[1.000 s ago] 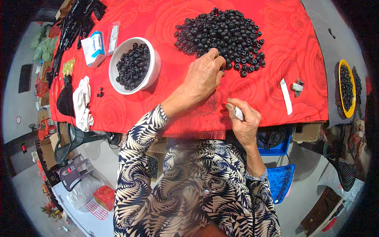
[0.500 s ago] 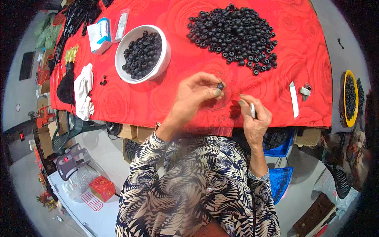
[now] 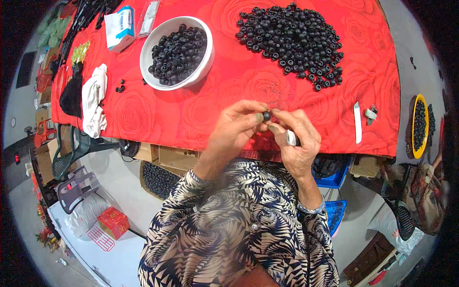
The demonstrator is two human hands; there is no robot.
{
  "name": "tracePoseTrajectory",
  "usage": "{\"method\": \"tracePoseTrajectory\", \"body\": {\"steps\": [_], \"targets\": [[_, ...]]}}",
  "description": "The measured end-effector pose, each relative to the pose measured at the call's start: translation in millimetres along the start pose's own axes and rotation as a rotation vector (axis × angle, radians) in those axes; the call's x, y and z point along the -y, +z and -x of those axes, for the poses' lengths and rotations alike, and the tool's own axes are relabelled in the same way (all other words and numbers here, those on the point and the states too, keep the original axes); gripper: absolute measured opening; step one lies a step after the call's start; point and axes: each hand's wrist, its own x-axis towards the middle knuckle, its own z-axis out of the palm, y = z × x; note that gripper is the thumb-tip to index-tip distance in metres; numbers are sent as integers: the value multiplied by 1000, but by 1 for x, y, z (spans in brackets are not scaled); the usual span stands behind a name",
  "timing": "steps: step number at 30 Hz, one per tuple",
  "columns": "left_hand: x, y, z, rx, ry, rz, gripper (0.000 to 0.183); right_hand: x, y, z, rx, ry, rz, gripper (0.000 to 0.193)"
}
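Note:
Pinched between the thumb and fingertips of my left hand (image 3: 233,131) is a small round black piece (image 3: 267,115), held above the near part of the red tablecloth (image 3: 191,119). My right hand (image 3: 302,146) is closed round a small tool with a white wrapping (image 3: 291,137), whose working end I cannot make out. Its fingertips come up against the black piece from the right. Beyond my hands lies a large heap of similar black pieces (image 3: 296,43), some showing hollow ends. A white bowl (image 3: 211,56) at the left holds many more.
A tissue pack (image 3: 119,28), a white cloth (image 3: 94,100) and a few loose black pieces (image 3: 121,86) lie left. Toward the right edge are a white strip (image 3: 357,123) and a small grey bit (image 3: 370,114). A yellow tray (image 3: 414,126) of black pieces stands beyond the table.
My right hand has moved left and up to meet my left hand at the black piece. My left hand has dropped slightly. The whole view has shifted a little.

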Motion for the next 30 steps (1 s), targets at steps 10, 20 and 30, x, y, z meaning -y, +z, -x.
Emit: {"method": "tracePoseTrajectory", "body": {"steps": [10, 20, 30], "targets": [[1, 0, 2, 6, -105, 47, 18, 3, 0, -1, 84, -23, 71, 28], [0, 7, 4, 23, -173, 73, 13, 4, 1, 4, 4, -98, 129, 24], [10, 13, 2, -43, -192, 140, 12, -12, -2, 13, -96, -334, 291, 25]]}}
